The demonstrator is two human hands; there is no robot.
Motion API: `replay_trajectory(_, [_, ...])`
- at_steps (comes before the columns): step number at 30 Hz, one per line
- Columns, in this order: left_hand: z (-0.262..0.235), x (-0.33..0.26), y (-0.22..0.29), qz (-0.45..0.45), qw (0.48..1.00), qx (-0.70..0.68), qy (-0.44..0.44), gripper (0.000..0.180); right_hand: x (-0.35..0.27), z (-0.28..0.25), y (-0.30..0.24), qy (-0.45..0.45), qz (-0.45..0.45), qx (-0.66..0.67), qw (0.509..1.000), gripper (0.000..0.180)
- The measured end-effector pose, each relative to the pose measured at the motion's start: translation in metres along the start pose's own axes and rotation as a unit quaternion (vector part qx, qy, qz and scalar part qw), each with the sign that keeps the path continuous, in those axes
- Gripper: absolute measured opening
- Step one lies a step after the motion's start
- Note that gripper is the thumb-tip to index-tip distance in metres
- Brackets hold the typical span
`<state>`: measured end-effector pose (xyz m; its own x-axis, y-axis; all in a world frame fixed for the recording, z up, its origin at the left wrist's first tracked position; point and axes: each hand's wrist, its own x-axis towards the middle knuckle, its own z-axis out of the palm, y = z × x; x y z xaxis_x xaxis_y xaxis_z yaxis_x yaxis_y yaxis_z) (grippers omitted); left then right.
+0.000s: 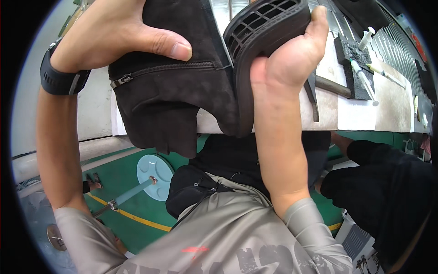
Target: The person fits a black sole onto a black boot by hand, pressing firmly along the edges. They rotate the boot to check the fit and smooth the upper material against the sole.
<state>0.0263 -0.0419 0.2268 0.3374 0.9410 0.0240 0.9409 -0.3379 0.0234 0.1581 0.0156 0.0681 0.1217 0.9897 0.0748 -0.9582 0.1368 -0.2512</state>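
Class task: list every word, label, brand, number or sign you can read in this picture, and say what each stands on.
Shirt: large grey lettering, partly cut off by the picture's lower edge, with small red print above it; I leave the wording unquoted.
Syringes: any markings are too small to read.
White paper: nothing legible.
Watch: nothing legible.
Boot: no readable text on the parts in view.

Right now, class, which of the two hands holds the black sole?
The right hand, bare-wristed, holds the sole; the left hand, its wrist wearing a watch, holds the dark boot near its zip.
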Motion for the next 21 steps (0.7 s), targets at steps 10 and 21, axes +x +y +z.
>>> replay_trajectory(10, [-0.011, -0.003, -0.018, 0.009, 0.999, -0.027, -0.023, 0.075, -0.024, 0.033, -0.015, 0.034, 0.082, -0.32, 0.943, 0.05])
replay_trajectory(21, [-0.002, -0.001, -0.018, -0.025, 0.992, -0.125, -0.026, 0.072, -0.086, -0.053, -0.026, -0.292, -0.052, -0.592, 0.749, 0.069])
